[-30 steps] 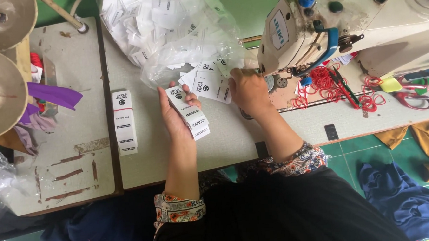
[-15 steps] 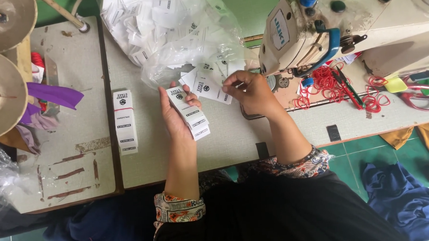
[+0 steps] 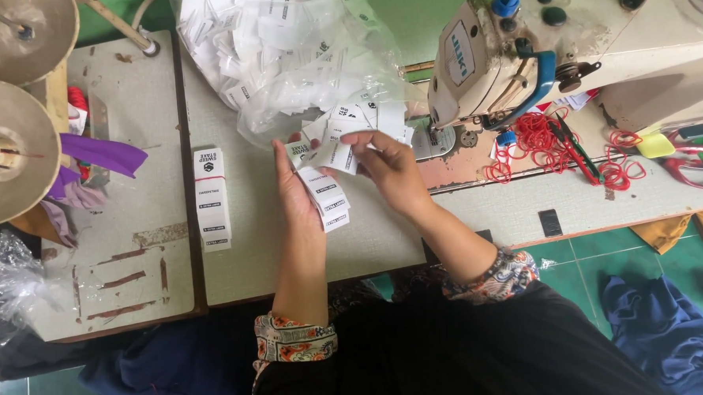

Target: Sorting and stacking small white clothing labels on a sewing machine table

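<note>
Just left of the sewing machine (image 3: 598, 44), the left hand (image 3: 298, 193) grips a stack of white labels (image 3: 325, 197) while the right hand (image 3: 390, 168) pinches a single label (image 3: 342, 154) above it.

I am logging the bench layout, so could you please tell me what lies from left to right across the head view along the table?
Thread cones → purple cloth → banded label stack → left hand → right hand → sewing machine → red-handled scissors.
</note>
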